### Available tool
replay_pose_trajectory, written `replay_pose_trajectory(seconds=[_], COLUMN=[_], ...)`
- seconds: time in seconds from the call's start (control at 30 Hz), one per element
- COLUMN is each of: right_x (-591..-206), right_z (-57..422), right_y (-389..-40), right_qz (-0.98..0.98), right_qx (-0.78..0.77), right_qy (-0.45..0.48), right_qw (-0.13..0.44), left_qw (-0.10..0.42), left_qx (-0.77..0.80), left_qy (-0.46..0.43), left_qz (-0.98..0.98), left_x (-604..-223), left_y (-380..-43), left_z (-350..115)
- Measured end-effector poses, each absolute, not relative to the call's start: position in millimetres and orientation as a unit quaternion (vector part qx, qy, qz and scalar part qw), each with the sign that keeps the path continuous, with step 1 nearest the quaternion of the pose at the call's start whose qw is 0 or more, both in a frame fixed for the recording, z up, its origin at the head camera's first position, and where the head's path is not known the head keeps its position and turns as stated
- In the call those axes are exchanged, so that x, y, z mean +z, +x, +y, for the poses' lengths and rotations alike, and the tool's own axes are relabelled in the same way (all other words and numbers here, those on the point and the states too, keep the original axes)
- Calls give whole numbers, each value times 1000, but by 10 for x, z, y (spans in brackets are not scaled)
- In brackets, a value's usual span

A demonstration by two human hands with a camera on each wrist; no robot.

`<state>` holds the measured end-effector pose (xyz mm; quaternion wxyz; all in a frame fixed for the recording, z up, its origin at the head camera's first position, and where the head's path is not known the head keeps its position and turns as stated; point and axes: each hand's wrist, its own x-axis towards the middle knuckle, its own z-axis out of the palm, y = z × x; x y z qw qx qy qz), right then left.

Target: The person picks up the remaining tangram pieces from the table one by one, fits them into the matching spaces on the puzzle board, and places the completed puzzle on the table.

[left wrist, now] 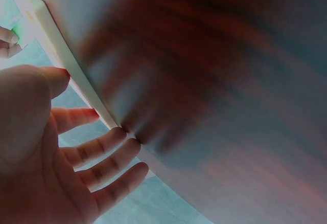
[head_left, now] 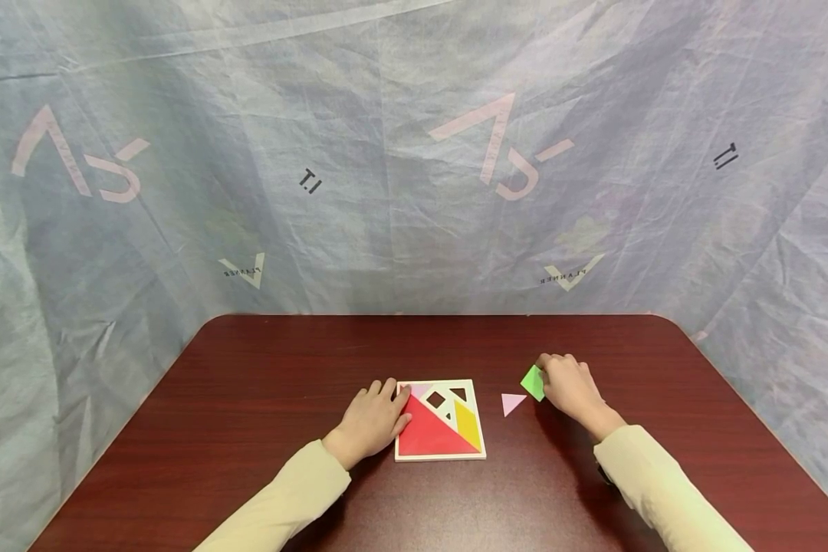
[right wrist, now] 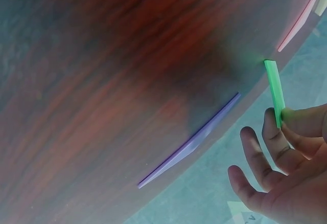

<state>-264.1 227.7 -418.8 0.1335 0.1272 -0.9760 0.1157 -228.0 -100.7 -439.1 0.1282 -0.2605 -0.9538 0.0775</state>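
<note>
A square white tangram board (head_left: 441,458) lies on the table with a large red area (head_left: 428,435), a yellow parallelogram (head_left: 467,425) and a pink piece (head_left: 422,389) in it. Dark openings show in its upper right part. My left hand (head_left: 371,422) rests at the board's left side, fingers spread, thumb and index finger over the red. To the right of the board, my right hand (head_left: 571,387) pinches a green square piece (right wrist: 275,88) between thumb and fingers, tilted up. Between board and hand lies a loose pink triangle (head_left: 514,403).
A purple piece (right wrist: 191,141) lies on the table near the right hand in the right wrist view; in the head view it is hidden. The dark red wooden table (head_left: 303,353) ends at a grey printed cloth (head_left: 386,230) behind and at the sides.
</note>
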Motion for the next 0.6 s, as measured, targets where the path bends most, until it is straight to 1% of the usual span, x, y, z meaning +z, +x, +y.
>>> replay_pose_trajectory(seconds=[0.27, 0.47, 0.6], right_x=[-4173, -4151, -4145], right_z=[2259, 2222, 2184], right_y=[-2629, -2604, -2593], right_qz=[-973, -971, -968], right_qx=[116, 126, 131], right_qy=[130, 130, 133], right_qw=[154, 154, 165], left_qw=[133, 133, 138], left_qx=[76, 81, 82], left_qy=[-262, -260, -261], left_qz=[-953, -953, -952], left_x=[-4390, -4391, -4392], left_y=[-2275, -2277, -2272], left_z=[-1008, -1005, -1006])
